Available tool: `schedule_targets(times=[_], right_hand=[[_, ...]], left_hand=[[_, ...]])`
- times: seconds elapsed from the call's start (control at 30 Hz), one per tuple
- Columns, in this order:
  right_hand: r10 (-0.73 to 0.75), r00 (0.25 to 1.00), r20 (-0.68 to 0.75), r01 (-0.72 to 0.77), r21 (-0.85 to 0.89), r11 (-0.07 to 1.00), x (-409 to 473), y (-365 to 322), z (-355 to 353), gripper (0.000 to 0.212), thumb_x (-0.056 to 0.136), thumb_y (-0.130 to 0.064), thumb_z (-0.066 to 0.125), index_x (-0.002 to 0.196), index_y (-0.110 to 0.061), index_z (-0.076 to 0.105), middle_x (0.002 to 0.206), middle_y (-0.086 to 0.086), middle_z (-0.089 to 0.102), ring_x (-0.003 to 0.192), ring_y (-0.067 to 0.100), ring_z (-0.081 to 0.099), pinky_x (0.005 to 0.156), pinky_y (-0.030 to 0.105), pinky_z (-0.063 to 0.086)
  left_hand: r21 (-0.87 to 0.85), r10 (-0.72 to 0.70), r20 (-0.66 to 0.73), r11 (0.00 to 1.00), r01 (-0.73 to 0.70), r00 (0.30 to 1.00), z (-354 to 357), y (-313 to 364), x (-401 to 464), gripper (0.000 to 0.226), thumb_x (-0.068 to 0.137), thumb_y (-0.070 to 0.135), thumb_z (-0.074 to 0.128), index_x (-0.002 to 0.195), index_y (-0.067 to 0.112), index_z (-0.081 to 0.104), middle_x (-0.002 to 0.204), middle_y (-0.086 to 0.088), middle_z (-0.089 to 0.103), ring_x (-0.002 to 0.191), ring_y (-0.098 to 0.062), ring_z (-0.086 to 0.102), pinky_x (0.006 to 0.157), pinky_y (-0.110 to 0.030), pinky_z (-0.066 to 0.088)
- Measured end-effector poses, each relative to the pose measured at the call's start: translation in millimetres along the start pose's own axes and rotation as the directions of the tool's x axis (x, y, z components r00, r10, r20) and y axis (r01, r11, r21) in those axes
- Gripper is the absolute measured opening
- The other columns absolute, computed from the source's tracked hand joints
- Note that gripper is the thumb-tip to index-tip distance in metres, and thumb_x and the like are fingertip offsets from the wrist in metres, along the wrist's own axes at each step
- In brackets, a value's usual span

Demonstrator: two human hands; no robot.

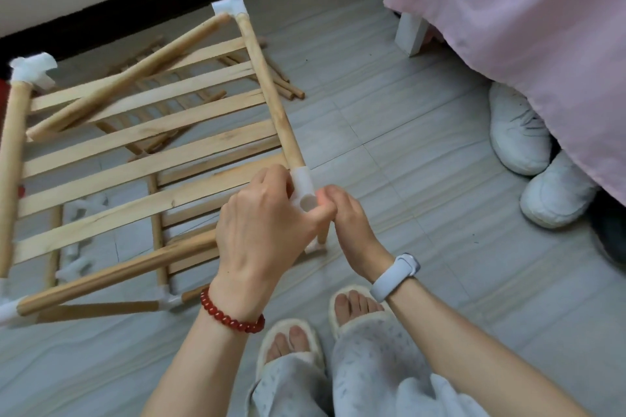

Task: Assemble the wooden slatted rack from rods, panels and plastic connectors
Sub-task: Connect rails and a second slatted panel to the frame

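Note:
A partly built wooden rack stands on the tiled floor, its top slatted panel [142, 132] framed by round rods. White plastic connectors sit at the corners: far right [232, 8], far left [32, 69], near left [6, 311]. My left hand [261, 230] wraps around the near right corner connector [305, 191] where the right side rod [271, 88] ends. My right hand [345, 217] pinches the same connector from the right side, above a vertical rod [321, 235]. A loose rod [128, 76] lies diagonally across the slats.
Spare rods [284, 85] and slats lie on the floor behind the rack, loose white connectors [84, 210] beneath it. A pink bedcover [525, 27] hangs at right with white shoes [521, 132] under it. My slippered feet [325, 325] are just below my hands.

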State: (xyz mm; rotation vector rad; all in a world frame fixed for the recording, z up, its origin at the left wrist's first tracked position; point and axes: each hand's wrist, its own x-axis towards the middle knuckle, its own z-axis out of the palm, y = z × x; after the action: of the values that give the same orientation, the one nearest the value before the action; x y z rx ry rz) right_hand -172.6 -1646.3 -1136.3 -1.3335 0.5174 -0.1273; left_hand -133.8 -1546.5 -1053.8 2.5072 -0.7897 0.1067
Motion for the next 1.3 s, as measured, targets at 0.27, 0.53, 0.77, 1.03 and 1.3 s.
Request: schedule_targets(times=[0.27, 0.53, 0.77, 1.03, 1.3], right_hand=[[-0.031, 0.995, 0.099, 0.038, -0.069, 0.997, -4, -2, -2, 0.038, 0.101, -0.014, 0.026, 0.074, -0.018, 0.052, 0.073, -0.003, 0.050, 0.059, -0.006, 0.048, 0.064, 0.010, 0.042], [-0.005, 0.978, 0.210, 0.014, -0.041, 0.999, -13, -1, -5, 0.039, 0.103, -0.014, 0.026, 0.071, -0.020, 0.048, 0.059, -0.015, 0.052, 0.058, -0.010, 0.051, 0.062, 0.006, 0.040], [0.006, 0.968, 0.250, 0.008, -0.054, 0.999, -15, -3, -1, 0.039, 0.103, -0.011, 0.024, 0.069, -0.020, 0.042, 0.063, -0.011, 0.042, 0.055, -0.008, 0.047, 0.061, 0.006, 0.038], [0.078, 0.956, 0.285, -0.101, 0.068, 0.993, -14, 11, -3, 0.033, 0.101, -0.010, 0.031, 0.075, -0.014, 0.050, 0.058, -0.016, 0.059, 0.062, -0.001, 0.054, 0.061, 0.010, 0.043], [0.099, 0.929, 0.355, -0.127, 0.057, 0.990, 25, -46, -3, 0.025, 0.095, -0.038, 0.048, 0.088, -0.018, 0.061, 0.069, -0.006, 0.064, 0.063, 0.007, 0.062, 0.058, 0.021, 0.049]], left_hand=[[-0.098, 0.032, 0.011, 0.995, -0.031, 0.999, -3, -7, 4, 0.040, 0.073, 0.047, 0.059, 0.067, 0.008, 0.050, 0.057, -0.002, 0.049, 0.053, -0.020, 0.047, 0.046, -0.029, 0.036], [-0.145, 0.178, -0.030, 0.973, -0.181, 0.984, -14, -14, -16, 0.055, 0.075, 0.052, 0.068, 0.097, 0.003, 0.057, 0.073, 0.001, 0.055, 0.053, -0.012, 0.051, 0.045, -0.024, 0.047], [-0.115, 0.255, -0.065, 0.958, -0.262, 0.965, -13, -15, -17, 0.040, 0.076, 0.030, 0.071, 0.097, -0.003, 0.064, 0.065, -0.004, 0.055, 0.054, -0.012, 0.048, 0.049, -0.023, 0.047], [-0.129, 0.250, -0.073, 0.958, -0.258, 0.965, -9, -19, -21, 0.042, 0.080, 0.039, 0.060, 0.098, 0.001, 0.064, 0.071, 0.001, 0.052, 0.055, -0.012, 0.048, 0.045, -0.029, 0.049], [0.058, 0.157, -0.213, 0.987, -0.148, 0.964, 2, -17, -29, 0.047, 0.075, 0.049, 0.056, 0.088, 0.004, 0.060, 0.064, 0.002, 0.063, 0.043, -0.013, 0.057, 0.037, -0.022, 0.042]])
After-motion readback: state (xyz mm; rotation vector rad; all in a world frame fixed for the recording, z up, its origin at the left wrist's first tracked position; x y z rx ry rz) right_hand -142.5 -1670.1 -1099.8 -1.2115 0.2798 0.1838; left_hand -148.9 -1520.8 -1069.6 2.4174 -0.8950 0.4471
